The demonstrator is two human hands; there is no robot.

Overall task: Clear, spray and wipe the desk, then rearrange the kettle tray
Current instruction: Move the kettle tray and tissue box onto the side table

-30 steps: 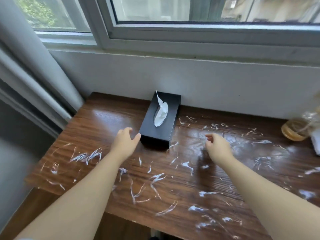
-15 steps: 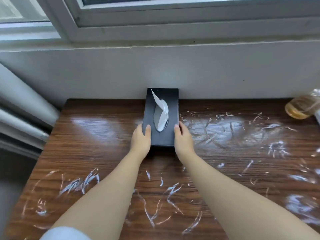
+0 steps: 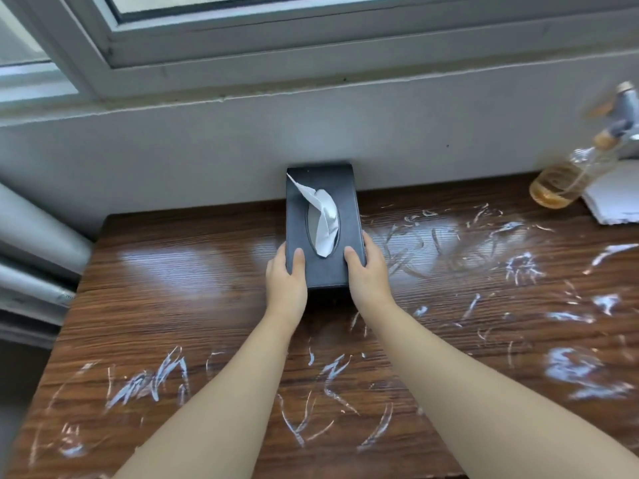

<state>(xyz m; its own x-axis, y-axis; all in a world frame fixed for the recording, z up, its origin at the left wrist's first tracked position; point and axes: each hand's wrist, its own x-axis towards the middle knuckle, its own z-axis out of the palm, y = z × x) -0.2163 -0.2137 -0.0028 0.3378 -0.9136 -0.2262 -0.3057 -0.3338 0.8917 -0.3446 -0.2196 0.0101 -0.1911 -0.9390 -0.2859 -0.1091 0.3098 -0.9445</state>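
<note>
I am at a window with a white wall [image 3: 207,146] under it, and my brown wood counter [image 3: 173,288] sits right against that wall. The counter has white smears [image 3: 584,371] all over, so it needs a spray and a wipe, I think. The black tissue box [image 3: 323,267] stands at the back with its far end touching the wall, and one white tissue [image 3: 325,219] pokes up from its hole. I hold the near end of the box with both hands because it must come off before I can clean. My left hand [image 3: 285,281] grips the left side with the thumb on top, and my right hand [image 3: 368,274] grips the right side the same way. The other fingers wrap the sides. A spray bottle [image 3: 570,174] with yellow liquid waits at the far right, touching a white cloth or paper [image 3: 615,198].
</note>
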